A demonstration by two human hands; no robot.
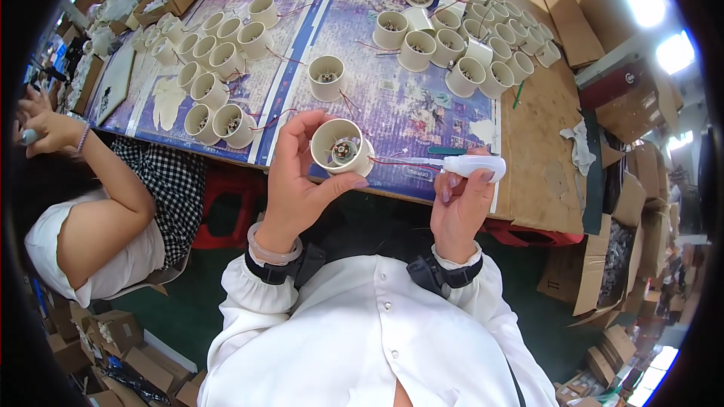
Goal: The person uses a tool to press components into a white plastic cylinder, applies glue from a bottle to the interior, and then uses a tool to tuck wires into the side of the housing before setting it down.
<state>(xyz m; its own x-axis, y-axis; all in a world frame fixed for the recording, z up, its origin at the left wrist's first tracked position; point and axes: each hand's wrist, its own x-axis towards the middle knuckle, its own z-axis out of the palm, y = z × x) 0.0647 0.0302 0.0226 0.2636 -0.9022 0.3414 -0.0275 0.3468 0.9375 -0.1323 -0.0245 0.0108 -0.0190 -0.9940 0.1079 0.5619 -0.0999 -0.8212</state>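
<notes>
While the left hand (296, 190) grips a cup (337, 130) by the near edge of the surface (400, 117), the right hand (461, 209) pinches a squeeze bottle (481, 165) — oversqueezing might wet the wires (411, 165).

A cream cylindrical housing (326, 142), open end up with metallic parts inside and thin wires trailing rightward, sits in the left hand (298, 173). A white squeeze bottle (483, 166) lies near-horizontal in the right hand (461, 207), thin nozzle (411, 160) toward the housing.
</notes>
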